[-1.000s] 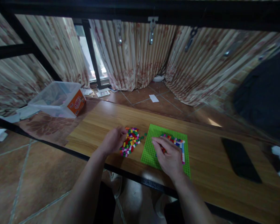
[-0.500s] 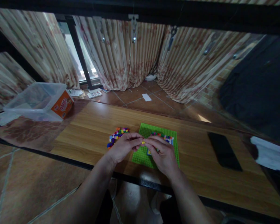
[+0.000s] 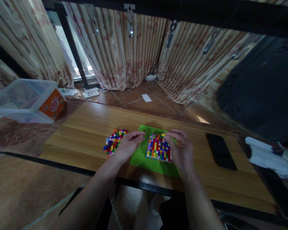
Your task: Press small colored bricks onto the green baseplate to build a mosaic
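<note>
In the head view, my right hand [image 3: 181, 147] pinches a small yellow brick [image 3: 163, 135] between thumb and forefinger. It is held at the far edge of a block of multicoloured bricks [image 3: 156, 147]; whether it touches them I cannot tell. That block sits on a green studded baseplate [image 3: 144, 164], its right side partly hidden by my right hand. Over the baseplate's left edge is my left hand [image 3: 129, 143], fingers closed together, with nothing visible at the tips. Just left of this hand lies a loose pile of small coloured bricks [image 3: 112, 140].
A black phone [image 3: 220, 150] lies on the wooden table [image 3: 86, 134] to the right, with white papers [image 3: 261, 155] beyond it. At the far left stands a clear plastic bin [image 3: 24, 99] with an orange label. Curtains [image 3: 139, 54] hang behind the table.
My hands have parted. The right one has moved right with the yellow brick, and the left has drawn away from it. More of the brick block shows. The view has shifted slightly.
</note>
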A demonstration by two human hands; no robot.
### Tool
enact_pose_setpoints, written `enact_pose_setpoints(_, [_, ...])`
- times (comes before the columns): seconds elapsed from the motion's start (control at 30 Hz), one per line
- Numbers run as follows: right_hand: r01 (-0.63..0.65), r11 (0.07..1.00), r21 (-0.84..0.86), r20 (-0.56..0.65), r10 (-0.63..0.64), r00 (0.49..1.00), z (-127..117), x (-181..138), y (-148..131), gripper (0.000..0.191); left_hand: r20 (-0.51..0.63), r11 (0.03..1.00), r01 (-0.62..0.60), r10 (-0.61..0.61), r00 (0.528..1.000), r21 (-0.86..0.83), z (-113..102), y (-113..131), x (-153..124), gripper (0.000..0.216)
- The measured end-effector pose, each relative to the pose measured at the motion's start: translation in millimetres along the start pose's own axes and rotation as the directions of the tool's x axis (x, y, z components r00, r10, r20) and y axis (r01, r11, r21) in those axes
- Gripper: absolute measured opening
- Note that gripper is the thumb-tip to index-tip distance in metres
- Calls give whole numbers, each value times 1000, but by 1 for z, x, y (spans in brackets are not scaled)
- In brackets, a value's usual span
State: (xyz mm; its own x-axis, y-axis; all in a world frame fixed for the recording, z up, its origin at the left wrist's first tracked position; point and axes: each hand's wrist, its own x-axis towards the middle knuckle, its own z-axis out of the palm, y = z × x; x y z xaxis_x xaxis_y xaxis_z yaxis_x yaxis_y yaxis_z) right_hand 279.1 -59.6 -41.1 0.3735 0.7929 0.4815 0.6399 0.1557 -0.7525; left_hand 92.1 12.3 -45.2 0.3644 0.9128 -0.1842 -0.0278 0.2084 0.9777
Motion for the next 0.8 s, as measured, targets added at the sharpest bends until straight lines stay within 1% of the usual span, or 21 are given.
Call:
enact_pose_setpoints(0.07, [8, 999, -38, 48, -6, 999, 2, 0, 2, 15, -26, 994, -43, 46, 999, 104, 3, -4, 3, 24])
enact_pose_setpoints(0.17, [42, 993, -111, 116, -29, 993, 11, -2, 0, 16, 5, 965, -97, 99, 995, 244, 9, -8, 3, 30])
enact_pose_setpoints(0.33, [69, 986, -150, 125, -50, 991, 22, 1, -1, 13, 77, 889, -199, 183, 980, 412, 15, -18, 1, 36])
enact_pose_setpoints(0.5, [60, 984, -168, 132, -38, 991, 26, 4, 5, 10, 124, 819, -292, 266, 956, 494, 15, -30, -1, 36])
enact_pose_setpoints(0.63, [20, 987, -158, 111, -3, 994, 31, 6, 6, 8, 137, 780, -320, 294, 946, 538, 18, -24, -7, 36])
enact_pose_setpoints(0.73, [-17, 988, -151, 79, 29, 996, 34, 6, 4, 8, 127, 765, -298, 277, 953, 571, 22, -15, -12, 36])
enact_pose_setpoints(0.8, [-14, 988, -153, 70, 25, 997, 35, 6, 2, 9, 124, 749, -284, 264, 956, 599, 23, -10, -15, 36])
